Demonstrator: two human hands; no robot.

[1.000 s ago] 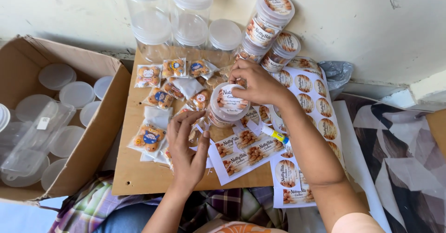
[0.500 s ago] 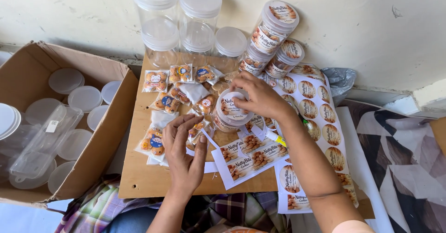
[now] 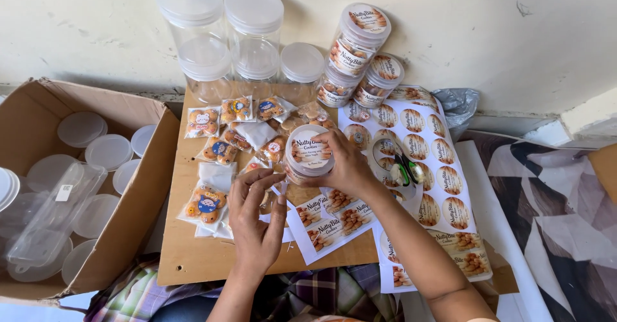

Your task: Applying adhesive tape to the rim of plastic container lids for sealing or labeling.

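- Head view shows the right hand (image 3: 344,164) clasped around a small round plastic jar (image 3: 309,155), fingers wrapped on its side; the jar sits just above a wooden board (image 3: 193,258), near its middle.
- Left hand (image 3: 256,216) is partly closed, fingertips pinched just beside the jar's lower edge. What they pinch is too small to tell; it looks like a label strip.
- Risk: the jar is gripped one-handed and tilted slightly. A slip of the right hand would likely drop it onto the cookie packets (image 3: 209,203) scattered beneath.
- Risk: a label pressed on while the jar turns could go on crooked or creased.
- Risk: the scissors (image 3: 405,168) lie on the sticker sheet (image 3: 424,135) just beside the right wrist; a sweep of the forearm could knock them or scuff the stickers.
- Risk: the stacked labelled jars (image 3: 357,39) lean against the wall; a jolt to the board could topple them.
- Containers: the held jar has a white lid with a round sticker; contents cannot be made out.
- Clear jars (image 3: 222,39) with white lids stand at the board's far edge and appear empty.
- Labelled jars show brown contents, seemingly cookies.
- Cardboard box (image 3: 138,193) at the left holds many lidded clear tubs, apparently empty.
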